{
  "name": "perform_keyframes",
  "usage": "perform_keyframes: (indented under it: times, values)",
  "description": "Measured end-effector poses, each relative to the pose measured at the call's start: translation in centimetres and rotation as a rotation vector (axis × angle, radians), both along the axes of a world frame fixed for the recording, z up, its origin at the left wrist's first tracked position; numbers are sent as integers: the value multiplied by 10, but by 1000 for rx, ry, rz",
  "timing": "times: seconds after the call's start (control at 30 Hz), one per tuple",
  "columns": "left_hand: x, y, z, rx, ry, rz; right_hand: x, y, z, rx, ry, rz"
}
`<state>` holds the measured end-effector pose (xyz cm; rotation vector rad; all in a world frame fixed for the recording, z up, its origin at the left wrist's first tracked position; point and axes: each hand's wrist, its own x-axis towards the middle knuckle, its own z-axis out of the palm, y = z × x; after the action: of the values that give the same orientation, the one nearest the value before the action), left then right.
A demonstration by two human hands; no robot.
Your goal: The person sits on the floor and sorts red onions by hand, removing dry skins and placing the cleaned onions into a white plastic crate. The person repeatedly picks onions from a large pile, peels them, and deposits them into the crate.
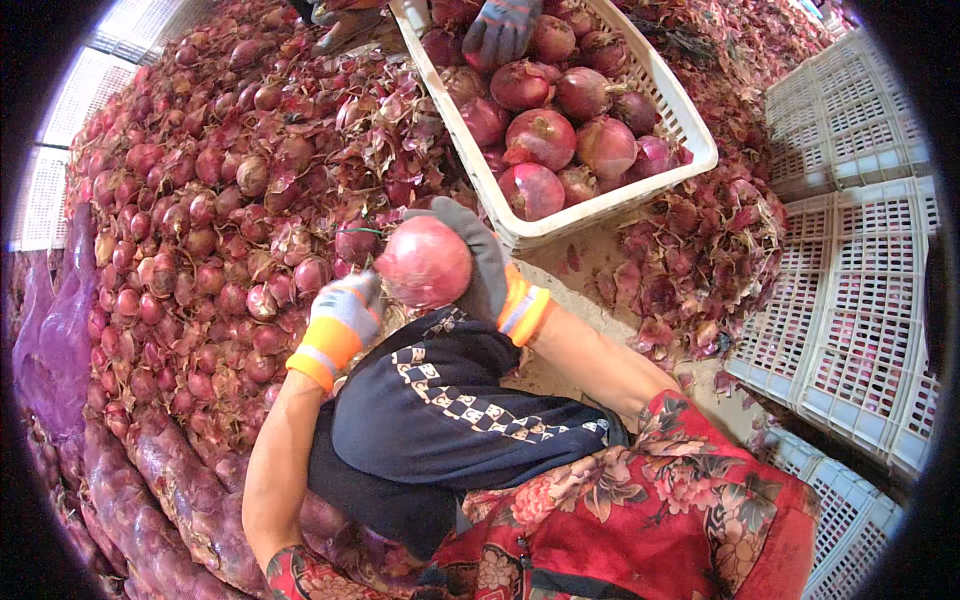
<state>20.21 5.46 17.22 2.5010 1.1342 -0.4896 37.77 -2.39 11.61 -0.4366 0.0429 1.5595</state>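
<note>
A large red onion (424, 262) is held up above my knees by my right hand (480, 251), which wears a grey-palmed glove with an orange cuff. The glove wraps around the onion's far right side. Close to the onion's left side is my left hand (350, 304), gloved and with its fingers curled. A small dark thing shows at its fingertips, too blurred to name. Just beyond the hands stands a white plastic crate (609, 204) filled with large red onions (541, 139).
Another person's gloved hand (504, 34) reaches into the crate. A wide heap of red onions (202, 217) spreads to the left, beside purple mesh bags (161, 487). Loose onion skins (690, 262) lie right of the crate. Stacked plastic crates (862, 315) line the right side.
</note>
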Motion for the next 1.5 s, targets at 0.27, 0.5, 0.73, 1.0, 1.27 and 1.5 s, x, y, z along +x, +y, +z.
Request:
perform_keyframes:
  times: [0.27,0.5,0.73,1.0,1.27,1.5]
  values:
    - [-23,6,-3,46,-31,160,62,-75,-18,151,181,395]
    - [-23,0,-3,-345,-151,66,81,-136,-67,14,178,392]
    - [-22,1,8,-305,-183,109,81,-151,-77,23,435,354]
    - [-29,3,4,-297,-163,109,85,-137,-55,16,222,437]
    - [-33,7,2,-327,-216,119,102,-131,-29,112,290,428]
    - [-30,3,9,-335,-177,136,102,-156,-57,44,446,410]
